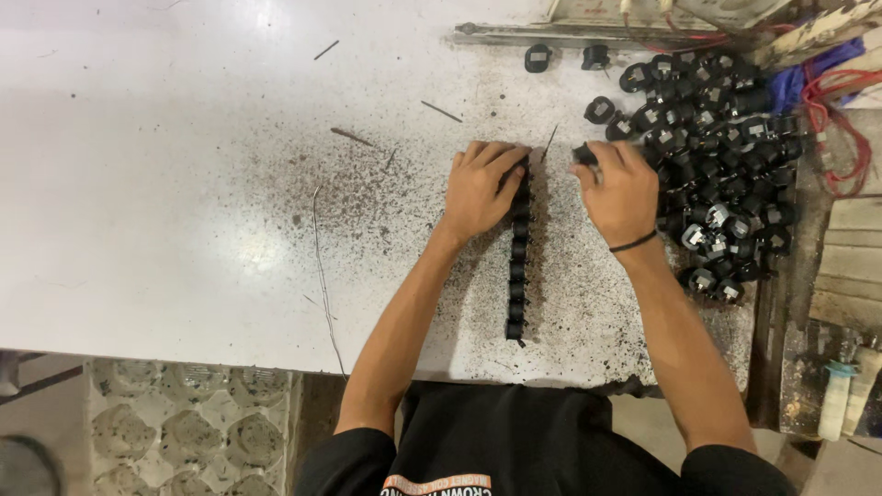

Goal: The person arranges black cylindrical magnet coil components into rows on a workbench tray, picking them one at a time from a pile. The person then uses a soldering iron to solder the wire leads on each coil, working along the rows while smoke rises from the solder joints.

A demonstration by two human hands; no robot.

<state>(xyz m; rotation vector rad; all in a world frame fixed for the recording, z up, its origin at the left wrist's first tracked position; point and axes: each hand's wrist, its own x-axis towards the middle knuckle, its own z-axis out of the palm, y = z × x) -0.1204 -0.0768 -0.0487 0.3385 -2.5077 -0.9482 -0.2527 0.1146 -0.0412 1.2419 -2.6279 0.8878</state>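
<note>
Black row of parts [517, 266] runs toward the person; left hand [480, 188] pinches its far end.

Single head-worn view, straight down and close over the white table [184, 184].

A white tabletop [165, 202], speckled with dark grime toward its middle, fills most of the frame. Thin wire offcuts [322, 266] lie scattered on it. Red cables [841, 129] loop at the upper right (beside something blue). A patterned floor tile [184, 422] shows at the lower left
</note>
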